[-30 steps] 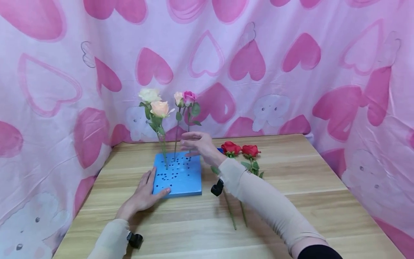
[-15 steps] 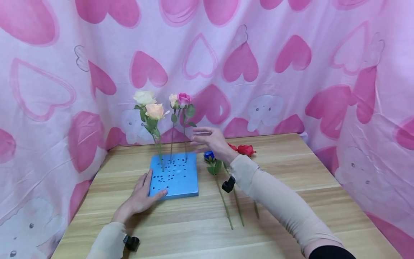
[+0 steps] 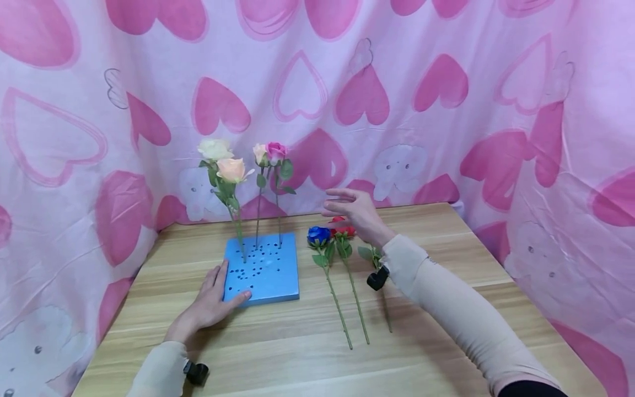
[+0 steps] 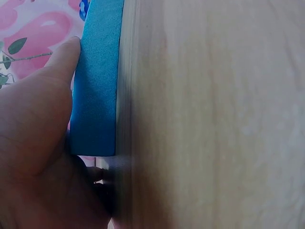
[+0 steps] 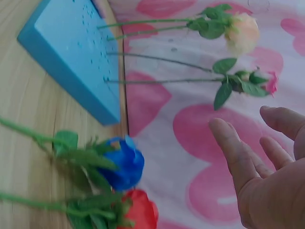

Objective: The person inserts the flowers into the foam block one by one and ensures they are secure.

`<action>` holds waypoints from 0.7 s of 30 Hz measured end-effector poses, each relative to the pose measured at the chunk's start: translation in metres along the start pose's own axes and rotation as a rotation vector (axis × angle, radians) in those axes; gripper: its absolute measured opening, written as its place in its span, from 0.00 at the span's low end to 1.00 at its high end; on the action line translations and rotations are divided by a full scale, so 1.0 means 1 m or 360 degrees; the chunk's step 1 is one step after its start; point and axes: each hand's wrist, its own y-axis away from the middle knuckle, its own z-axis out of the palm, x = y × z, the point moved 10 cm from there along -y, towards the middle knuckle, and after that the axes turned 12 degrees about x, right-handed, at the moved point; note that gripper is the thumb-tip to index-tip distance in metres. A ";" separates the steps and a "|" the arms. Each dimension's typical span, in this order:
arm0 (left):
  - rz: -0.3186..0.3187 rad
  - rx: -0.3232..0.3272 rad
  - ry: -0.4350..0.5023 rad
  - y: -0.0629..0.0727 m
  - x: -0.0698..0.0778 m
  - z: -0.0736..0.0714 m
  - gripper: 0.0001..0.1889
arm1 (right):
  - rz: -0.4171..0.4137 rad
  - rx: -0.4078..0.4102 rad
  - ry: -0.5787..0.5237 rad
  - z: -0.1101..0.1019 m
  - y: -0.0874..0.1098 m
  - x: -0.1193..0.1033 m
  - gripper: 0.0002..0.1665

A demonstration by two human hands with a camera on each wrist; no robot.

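Note:
My left hand [image 3: 210,303] rests at the near left corner of a blue foam block [image 3: 273,281] full of small holes. Its thumb lies along the front edge, its fingers along the left side. Upright in the block stand a white rose [image 3: 215,149], a peach rose [image 3: 232,170], a smaller pale rose [image 3: 260,154] and a magenta rose [image 3: 275,152]. Holding nothing, my right hand [image 3: 359,212] hovers with spread fingers above the loose flowers. Under it lie a blue rose [image 3: 318,235] and a red rose [image 3: 339,226]. Beside them is another stem [image 3: 386,309], its bloom hidden by the hand.
The wooden table [image 3: 297,364] carries the block at left and the loose flowers to its right, stems towards me. A pink heart-patterned curtain [image 3: 367,33] hangs behind the table and at both sides.
My right hand has moved right, from beside the magenta rose's stem to above the loose flowers, uncovering the blue rose. The left hand has stayed on the block.

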 end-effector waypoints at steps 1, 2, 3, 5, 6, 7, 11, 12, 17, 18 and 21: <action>-0.0008 -0.0004 0.0004 0.000 -0.001 0.000 0.64 | 0.0000 0.0013 0.0005 -0.005 0.000 0.000 0.31; -0.0007 -0.0007 0.0006 0.000 -0.001 0.001 0.63 | 0.0004 0.0031 0.0004 -0.010 -0.001 0.000 0.32; -0.0004 -0.0008 0.0009 0.000 0.000 0.001 0.63 | 0.0008 0.0048 0.0000 -0.015 -0.001 -0.001 0.32; 0.0000 -0.0010 0.0012 0.001 0.000 0.000 0.63 | 0.0020 0.0077 -0.0025 -0.025 -0.001 -0.001 0.32; 0.0002 -0.0009 0.0014 0.001 0.000 0.000 0.63 | 0.0026 0.0089 -0.0033 -0.030 -0.001 -0.001 0.32; 0.0003 -0.0007 0.0015 0.001 0.000 0.000 0.63 | 0.0029 0.0098 -0.0035 -0.034 -0.001 -0.001 0.31; 0.0004 -0.0014 0.0017 0.001 0.001 0.000 0.63 | 0.0041 0.0143 -0.0014 -0.054 0.002 0.000 0.31; 0.0004 -0.0014 0.0018 0.001 0.001 0.000 0.63 | 0.0043 0.0149 -0.0011 -0.058 0.002 0.000 0.31; 0.0003 -0.0010 0.0010 0.003 -0.001 0.000 0.64 | 0.0049 0.0179 0.0044 -0.077 0.005 0.003 0.32; 0.0007 -0.0007 0.0011 0.003 -0.001 0.000 0.64 | 0.0048 0.0188 0.0050 -0.081 0.005 0.003 0.32; 0.0013 -0.0006 0.0016 0.002 0.000 0.000 0.64 | 0.0032 0.0224 0.0075 -0.092 0.007 0.003 0.33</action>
